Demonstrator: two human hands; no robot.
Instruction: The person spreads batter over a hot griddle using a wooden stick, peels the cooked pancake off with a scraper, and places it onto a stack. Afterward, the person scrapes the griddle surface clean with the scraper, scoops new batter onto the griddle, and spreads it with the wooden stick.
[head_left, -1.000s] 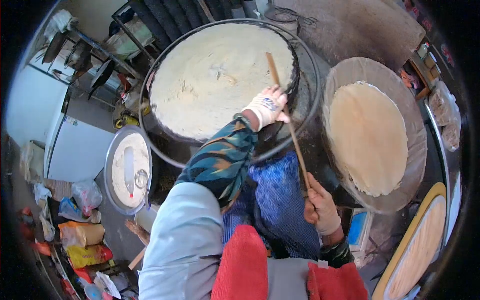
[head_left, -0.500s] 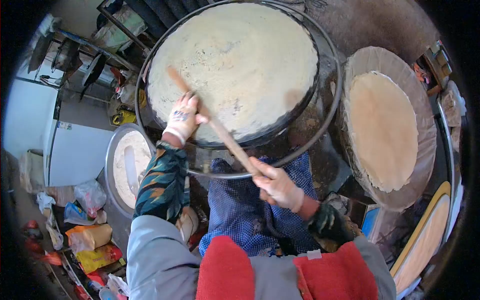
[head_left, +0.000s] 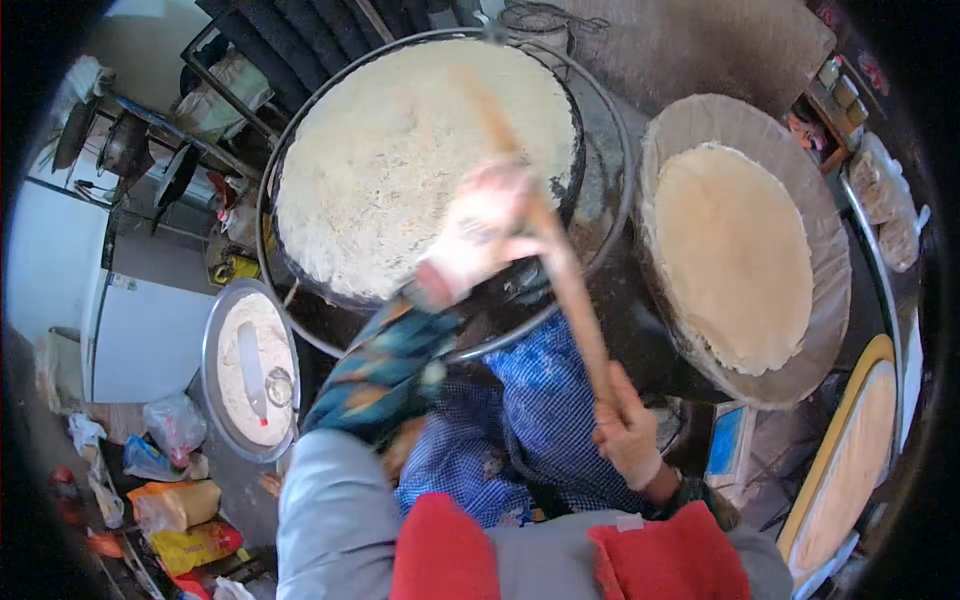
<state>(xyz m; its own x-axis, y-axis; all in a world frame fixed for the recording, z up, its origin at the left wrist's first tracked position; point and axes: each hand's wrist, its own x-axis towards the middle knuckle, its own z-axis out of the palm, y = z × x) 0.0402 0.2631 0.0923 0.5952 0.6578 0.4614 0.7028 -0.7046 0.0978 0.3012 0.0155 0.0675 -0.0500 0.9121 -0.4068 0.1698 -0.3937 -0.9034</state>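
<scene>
A long wooden stick with a flattened far end, like a batter spreader, slants across the near right part of a big round griddle. My left hand, gloved and smeared by motion, is closed around its middle. At the near end, my right hand has its fingers wrapped round the stick, above my blue checked apron. Beneath the stick's blurred far part lies a wide, pale sheet of batter covering most of the griddle. A metal ring encircles the griddle.
A large thin flatbread lies on a cloth-covered round stand at right. At left, a metal basin holds flour-like stuff and a long scraper. Bagged goods crowd the lower left; a yellow-edged board leans lower right.
Both hands and the stick have swung to the right, away from the griddle's left side. The griddle and flatbread sit farther left in view. Both hands keep hold of the stick.
</scene>
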